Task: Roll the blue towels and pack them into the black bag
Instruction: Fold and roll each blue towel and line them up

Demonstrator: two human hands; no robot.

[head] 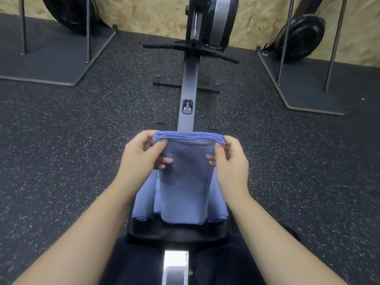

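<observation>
At the left, the left hand [141,153] pinches the near-left top corner of a folded blue towel [186,182], thumb on the near face and fingers [164,161] curled against its side. The towel hangs in a long folded strip from its stitched top edge, its lower end resting on the black rowing-machine seat [176,231], where more blue towels [144,202] lie bunched beneath and on both sides of it. At the right, the right hand [230,159] grips the opposite top corner the same way, so both hands are clenched on the one towel. The black bag is not in view. The rolling does not look begun: the strip is flat, with no coil visible. The likely trouble is an uneven start; if one hand turns ahead of the other, the layered edges could splay and the roll come out cone-shaped. The narrow seat could also let a loose towel slide off onto the speckled floor [61,140].
</observation>
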